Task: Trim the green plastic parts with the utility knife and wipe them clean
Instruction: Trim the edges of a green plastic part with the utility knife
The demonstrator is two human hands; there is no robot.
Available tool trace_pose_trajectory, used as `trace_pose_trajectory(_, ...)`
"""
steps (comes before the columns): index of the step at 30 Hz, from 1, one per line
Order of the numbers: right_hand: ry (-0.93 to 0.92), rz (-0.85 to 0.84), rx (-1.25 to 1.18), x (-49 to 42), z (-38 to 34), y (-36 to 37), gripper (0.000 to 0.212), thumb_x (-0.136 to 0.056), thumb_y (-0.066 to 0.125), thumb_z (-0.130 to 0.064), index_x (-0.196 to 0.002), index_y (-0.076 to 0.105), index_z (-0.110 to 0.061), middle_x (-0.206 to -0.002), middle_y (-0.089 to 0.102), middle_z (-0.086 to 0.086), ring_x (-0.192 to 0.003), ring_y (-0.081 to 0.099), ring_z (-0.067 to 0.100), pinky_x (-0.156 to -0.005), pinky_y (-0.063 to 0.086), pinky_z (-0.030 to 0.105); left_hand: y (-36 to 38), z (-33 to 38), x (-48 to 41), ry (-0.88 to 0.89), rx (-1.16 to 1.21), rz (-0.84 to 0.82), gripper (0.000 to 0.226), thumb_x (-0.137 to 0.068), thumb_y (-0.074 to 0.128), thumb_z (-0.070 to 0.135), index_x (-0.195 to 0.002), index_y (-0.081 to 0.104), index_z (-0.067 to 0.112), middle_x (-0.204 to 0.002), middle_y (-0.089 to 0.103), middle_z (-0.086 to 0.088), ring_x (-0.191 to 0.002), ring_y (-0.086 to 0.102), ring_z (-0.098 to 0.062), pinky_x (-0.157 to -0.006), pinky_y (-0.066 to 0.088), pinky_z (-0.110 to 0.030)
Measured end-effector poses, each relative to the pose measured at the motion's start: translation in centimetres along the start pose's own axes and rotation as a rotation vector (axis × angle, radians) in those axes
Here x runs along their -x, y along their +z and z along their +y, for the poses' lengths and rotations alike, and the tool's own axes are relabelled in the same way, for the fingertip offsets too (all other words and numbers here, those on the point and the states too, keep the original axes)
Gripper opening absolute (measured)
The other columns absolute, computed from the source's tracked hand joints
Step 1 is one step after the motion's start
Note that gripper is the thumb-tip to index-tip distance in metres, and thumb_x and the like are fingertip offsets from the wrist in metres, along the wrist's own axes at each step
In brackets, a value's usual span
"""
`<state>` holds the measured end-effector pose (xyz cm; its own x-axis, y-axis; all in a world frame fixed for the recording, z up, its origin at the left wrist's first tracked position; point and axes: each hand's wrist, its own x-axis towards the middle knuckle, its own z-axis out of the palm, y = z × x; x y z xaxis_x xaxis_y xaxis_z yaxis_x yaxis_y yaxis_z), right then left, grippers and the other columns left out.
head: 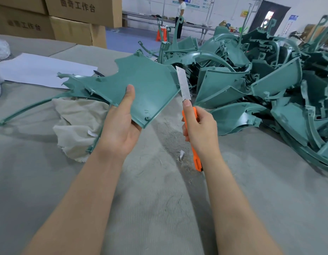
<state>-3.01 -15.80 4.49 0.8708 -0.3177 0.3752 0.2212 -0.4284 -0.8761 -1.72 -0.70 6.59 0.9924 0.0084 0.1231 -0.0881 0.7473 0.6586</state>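
Observation:
My left hand [121, 124] grips a flat green plastic part [146, 83] by its near edge, thumb on top, lifted above the table. My right hand [200, 126] holds an orange utility knife [193, 144] upright, thumb near the extended metal blade [183, 85]. The blade stands just beside the part's right edge. A beige cloth [76, 124] lies crumpled on the table under the held part. A long thin green part [25, 109] rests over the cloth to the left.
A big pile of green plastic parts [269, 80] fills the right side of the grey table [159, 199]. White paper [40, 69] lies at the back left, cardboard boxes [71, 19] behind it. Plastic shavings are scattered near the knife. A person stands far back.

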Motion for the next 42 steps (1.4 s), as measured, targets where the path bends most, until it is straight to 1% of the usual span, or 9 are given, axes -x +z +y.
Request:
trace_pose_trajectory(4,0.000,-0.018,-0.038,0.0,0.3,-0.1,0.062,-0.096,0.048,-0.052,-0.072,0.041,0.005,-0.056,0.044,0.004,-0.045,0.041,0.013,-0.049,0.039,0.030,-0.1,0.2,-0.1,0.006,-0.030,0.015,0.016,-0.101,0.047,0.023,-0.106,0.062,0.023,-0.108,0.073,0.005,-0.104,0.068,-0.014,-0.096,0.052,-0.041)
trace_pose_trajectory(10,-0.116,-0.267,0.097,1.2,-0.6,1.4,0.056,-0.094,0.054,-0.049,-0.074,0.055,0.003,-0.056,0.046,0.006,-0.051,0.042,0.016,-0.049,0.041,0.042,-0.2,0.7,-0.4,0.052,-0.005,0.058,0.018,-0.101,0.047,0.023,-0.105,0.063,0.018,-0.105,0.074,0.000,-0.101,0.069,-0.015,-0.092,0.054,-0.036)
trace_pose_trajectory(14,-0.171,-0.365,0.148,1.7,-0.7,2.1,0.057,-0.094,0.054,-0.049,-0.072,0.050,0.003,-0.056,0.042,0.005,-0.052,0.041,0.015,-0.052,0.043,0.039,-0.6,1.2,-0.6,0.053,0.059,0.062,0.025,-0.102,0.044,0.026,-0.115,0.060,0.013,-0.108,0.072,-0.003,-0.102,0.068,-0.017,-0.085,0.056,-0.033)
trace_pose_trajectory(17,-0.129,-0.417,0.107,1.6,-0.6,1.8,0.057,-0.094,0.055,-0.049,-0.074,0.051,0.004,-0.055,0.042,0.002,-0.048,0.041,0.012,-0.048,0.038,0.032,-0.7,1.3,-0.5,0.031,0.140,-0.002,0.029,-0.103,0.038,0.027,-0.117,0.060,0.013,-0.112,0.071,-0.004,-0.105,0.067,-0.018,-0.091,0.054,-0.035)
trace_pose_trajectory(20,-0.076,-0.366,0.063,1.0,-0.3,1.0,0.055,-0.094,0.053,-0.051,-0.073,0.055,0.001,-0.049,0.046,-0.005,-0.043,0.045,0.009,-0.046,0.041,0.027,-0.8,1.3,-0.5,0.018,0.134,0.010,0.027,-0.104,0.038,0.026,-0.113,0.061,0.015,-0.110,0.072,-0.003,-0.107,0.066,-0.018,-0.099,0.049,-0.040)
trace_pose_trajectory(23,-0.052,-0.203,0.040,0.4,0.0,0.0,0.059,-0.092,0.050,-0.056,-0.075,0.056,0.000,-0.048,0.050,-0.004,-0.046,0.048,0.012,-0.051,0.045,0.033,-0.6,0.9,-0.4,0.008,0.055,0.051,0.026,-0.102,0.042,0.024,-0.121,0.058,0.016,-0.119,0.069,-0.003,-0.110,0.065,-0.018,-0.097,0.051,-0.041)
trace_pose_trajectory(29,-0.102,-0.151,0.145,0.0,0.1,-0.6,0.068,-0.089,0.048,-0.061,-0.077,0.053,0.006,-0.064,0.056,0.024,-0.059,0.053,0.037,-0.062,0.052,0.054,0.1,0.1,-0.1,-0.030,-0.002,0.034,0.035,-0.102,0.042,0.023,-0.135,0.050,0.014,-0.127,0.064,-0.003,-0.112,0.064,-0.016,-0.091,0.054,-0.034)
trace_pose_trajectory(34,-0.079,-0.221,0.074,0.3,0.5,-0.4,0.067,-0.087,0.051,-0.060,-0.077,0.051,0.006,-0.054,0.048,0.007,-0.047,0.047,0.013,-0.053,0.047,0.039,0.2,0.3,0.0,-0.027,0.092,0.028,0.029,-0.102,0.042,0.024,-0.127,0.056,0.015,-0.119,0.069,-0.002,-0.108,0.066,-0.015,-0.088,0.056,-0.032)
trace_pose_trajectory(42,-0.122,-0.450,0.093,0.9,0.3,0.3,0.052,-0.093,0.057,-0.046,-0.070,0.052,-0.001,-0.050,0.045,-0.002,-0.043,0.046,0.010,-0.046,0.041,0.025,-0.2,1.1,-0.3,-0.021,0.155,0.040,0.037,-0.103,0.040,0.027,-0.135,0.050,0.012,-0.125,0.065,-0.006,-0.112,0.064,-0.020,-0.089,0.055,-0.035)
